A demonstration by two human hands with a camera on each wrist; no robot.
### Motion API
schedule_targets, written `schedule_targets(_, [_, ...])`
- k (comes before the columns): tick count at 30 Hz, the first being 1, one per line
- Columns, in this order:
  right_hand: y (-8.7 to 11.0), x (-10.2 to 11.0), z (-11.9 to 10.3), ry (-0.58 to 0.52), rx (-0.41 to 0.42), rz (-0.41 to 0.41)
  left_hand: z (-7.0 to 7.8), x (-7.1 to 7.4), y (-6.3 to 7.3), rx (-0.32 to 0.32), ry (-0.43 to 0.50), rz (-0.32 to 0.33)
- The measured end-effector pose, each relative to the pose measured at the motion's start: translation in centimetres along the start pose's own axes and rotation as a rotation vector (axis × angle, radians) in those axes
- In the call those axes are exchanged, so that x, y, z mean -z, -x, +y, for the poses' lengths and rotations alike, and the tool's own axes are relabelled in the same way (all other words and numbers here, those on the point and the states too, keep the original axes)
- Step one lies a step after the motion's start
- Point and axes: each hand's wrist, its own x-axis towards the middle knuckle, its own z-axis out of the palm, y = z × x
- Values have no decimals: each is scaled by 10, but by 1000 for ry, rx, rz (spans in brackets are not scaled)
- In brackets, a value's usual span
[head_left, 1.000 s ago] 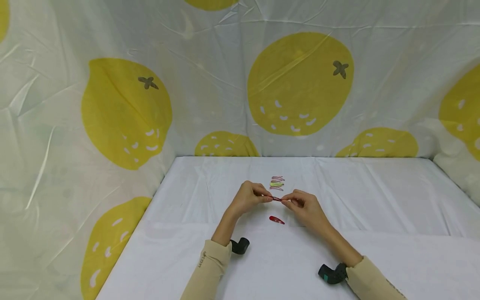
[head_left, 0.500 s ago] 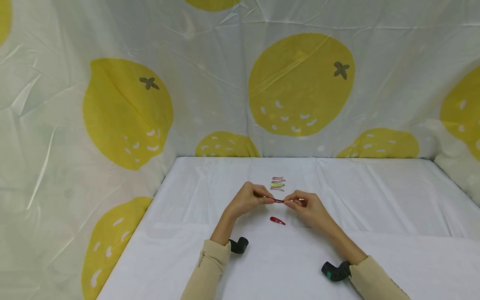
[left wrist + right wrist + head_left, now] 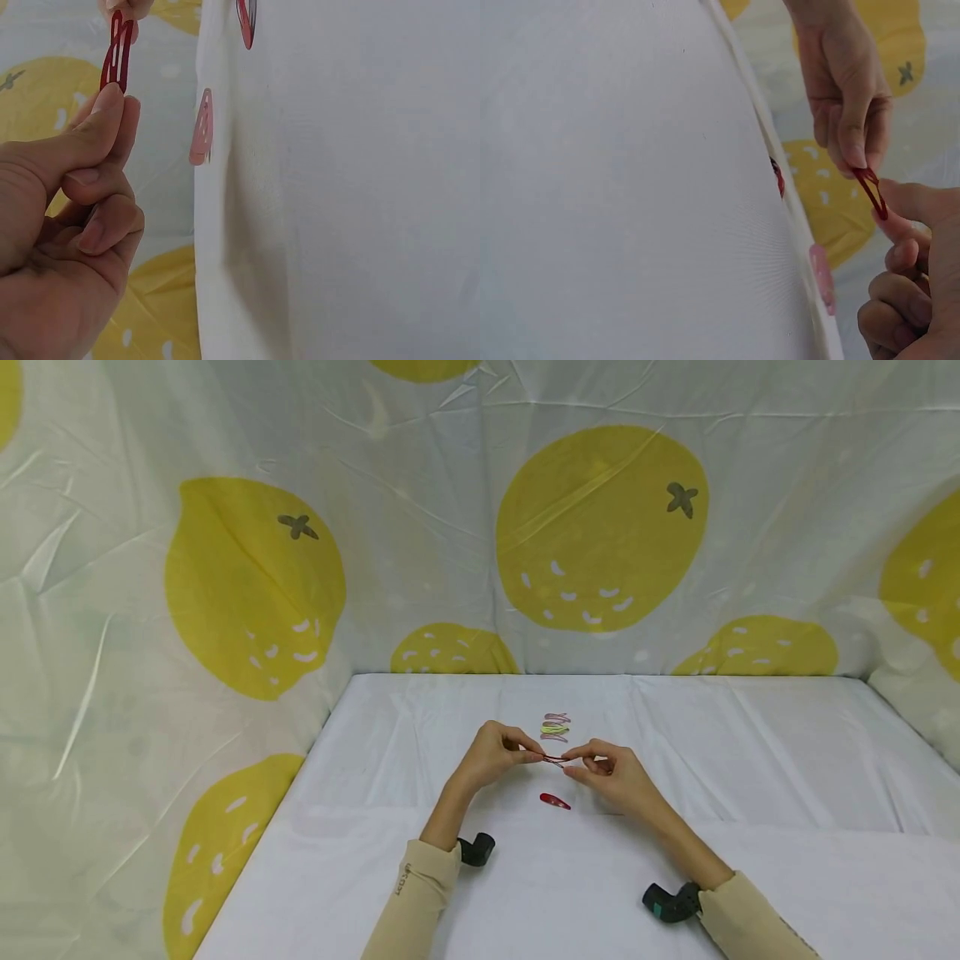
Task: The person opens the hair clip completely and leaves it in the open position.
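Observation:
A dark red snap hair clip [image 3: 553, 760] is held in the air between both hands, its two parts splayed apart. My left hand [image 3: 497, 757] pinches one end between thumb and forefinger. At the other end, the thumb and forefinger of my right hand [image 3: 613, 773] touch the clip from two sides, slightly spread. The left wrist view shows the slotted body of this clip [image 3: 116, 60] clearly. Nearer to me, a glossy red hair clip [image 3: 555, 802] lies on the white cloth. Past the hands lie several pink clips and a yellow clip [image 3: 553, 729] in a column.
The table has a white cloth [image 3: 750, 760] over it, with folds. A lemon-print curtain [image 3: 420, 510] hangs behind and at the left. Black wrist cameras [image 3: 477, 850] jut from both cuffs. A pink clip [image 3: 202, 129] shows near the table's edge in the left wrist view.
The held clip looked narrow and flat half a second ago; now its parts are spread. The right thumb and forefinger have moved apart. The clips on the table have stayed put.

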Motion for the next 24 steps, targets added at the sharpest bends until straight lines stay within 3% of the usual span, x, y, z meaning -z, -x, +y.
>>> schedule_targets(9, [1,1,4,-6,42,40,-2,-3,-1,-17,14,-32])
schedule_targets(18, [3,1,-15,36,-71,89,-1,-4,-2,12,-26,-5])
schedule_targets(24, [-2,-3,5,9,-66,96,-1,-1,-2,17,-58,13])
